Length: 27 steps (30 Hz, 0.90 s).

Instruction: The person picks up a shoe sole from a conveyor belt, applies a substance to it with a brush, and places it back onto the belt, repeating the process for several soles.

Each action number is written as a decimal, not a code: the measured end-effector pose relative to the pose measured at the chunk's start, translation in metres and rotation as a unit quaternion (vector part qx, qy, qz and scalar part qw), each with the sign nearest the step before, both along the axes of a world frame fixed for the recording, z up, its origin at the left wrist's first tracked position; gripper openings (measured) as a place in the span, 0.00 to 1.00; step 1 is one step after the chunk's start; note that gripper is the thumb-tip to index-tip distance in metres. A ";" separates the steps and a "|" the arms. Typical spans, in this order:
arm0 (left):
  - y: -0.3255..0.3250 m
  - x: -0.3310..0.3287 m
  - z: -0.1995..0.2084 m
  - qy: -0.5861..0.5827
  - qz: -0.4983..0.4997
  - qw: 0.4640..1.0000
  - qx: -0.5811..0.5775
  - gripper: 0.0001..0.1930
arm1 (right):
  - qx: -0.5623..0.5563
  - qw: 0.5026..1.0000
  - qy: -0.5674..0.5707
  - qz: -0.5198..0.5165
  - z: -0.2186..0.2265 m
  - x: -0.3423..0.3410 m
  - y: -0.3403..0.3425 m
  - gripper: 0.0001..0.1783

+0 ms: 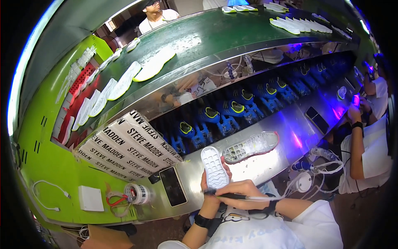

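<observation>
Two hands are meeting over the near edge of the steel surface (273, 162). The left hand (210, 200) is cradling a white shoe sole (215, 168), its fingers curling partly closed around both edges, seemingly to keep the gridded face turned upward and steady. The right hand (246, 191) is pinching a dark pen-like tool (234, 196), fingers closing firmly, probably for fine steering; whether its tip is touching the sole, I cannot tell. Farther right, a grey gridded sole (251, 148) is lying within easy reach, while a black phone (174, 186) is lying left, apart from the handwork.
</observation>
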<state>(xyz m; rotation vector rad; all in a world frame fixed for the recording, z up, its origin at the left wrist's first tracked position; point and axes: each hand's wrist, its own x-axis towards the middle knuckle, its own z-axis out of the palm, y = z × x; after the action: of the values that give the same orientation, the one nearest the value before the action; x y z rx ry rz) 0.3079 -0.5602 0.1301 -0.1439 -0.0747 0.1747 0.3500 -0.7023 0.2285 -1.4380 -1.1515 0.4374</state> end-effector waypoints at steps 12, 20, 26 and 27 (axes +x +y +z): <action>0.026 0.010 0.029 0.029 -0.094 0.981 0.164 0.31 | -0.062 0.990 0.043 0.120 0.014 0.035 -0.014 0.09; 0.032 0.025 0.069 0.138 -0.251 0.895 0.342 0.20 | -0.054 0.980 -0.104 0.161 0.034 0.044 -0.029 0.08; 0.031 0.045 0.093 0.176 -0.282 0.748 0.575 0.19 | 0.000 0.982 -0.128 0.140 0.031 0.055 -0.033 0.07; 0.032 0.042 0.093 0.190 -0.283 0.722 0.602 0.19 | -0.037 0.977 -0.159 0.133 0.030 0.055 -0.042 0.07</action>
<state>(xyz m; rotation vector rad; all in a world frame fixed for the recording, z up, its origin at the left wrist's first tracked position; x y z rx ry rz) 0.3497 -0.5279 0.2226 1.1885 0.2798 -0.4875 0.4052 -0.7440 0.2586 -1.4575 -1.6131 0.4488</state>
